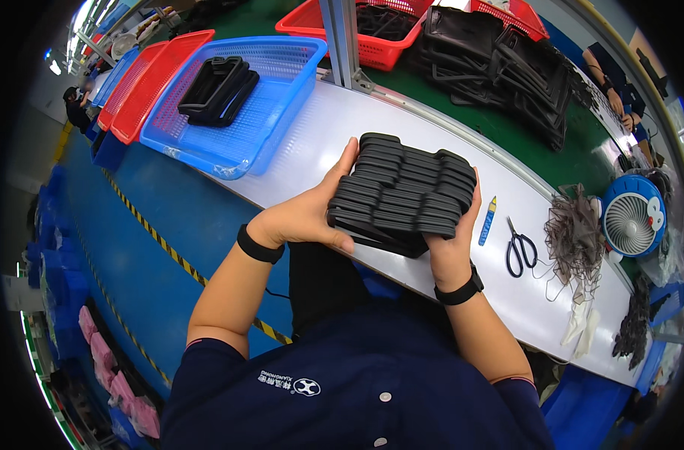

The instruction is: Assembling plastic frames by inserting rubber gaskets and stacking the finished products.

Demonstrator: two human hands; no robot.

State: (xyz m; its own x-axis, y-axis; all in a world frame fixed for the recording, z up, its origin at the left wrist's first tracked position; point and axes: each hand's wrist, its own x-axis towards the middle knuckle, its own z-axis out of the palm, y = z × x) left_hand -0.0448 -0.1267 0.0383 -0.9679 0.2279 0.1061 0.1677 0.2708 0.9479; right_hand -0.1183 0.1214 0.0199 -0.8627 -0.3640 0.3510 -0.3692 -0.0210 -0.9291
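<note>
A thick stack of black rubber-like frames point(402, 187) is held between my two hands above the front edge of the white table. My left hand point(315, 206) grips its left side, thumb low and fingers along the far corner. On the right side, my right hand point(458, 240) closes round the stack, with its fingers partly hidden behind it. Left of the stack stands a blue plastic basket point(282, 112), in which a smaller pile of black frames point(218, 90) lies. A blue marker-like stick with a yellow tip point(488, 221) and black-handled scissors point(520, 247) lie right of my right hand.
Tangled dark scraps point(574, 236) and a blue desk fan point(633, 217) stand at the right. Beyond the metal rail point(462, 135) are heaped black frames point(499, 67) and a red basket point(383, 52). More red baskets point(143, 86) stand far left. Another person's hands point(623, 109) show far right.
</note>
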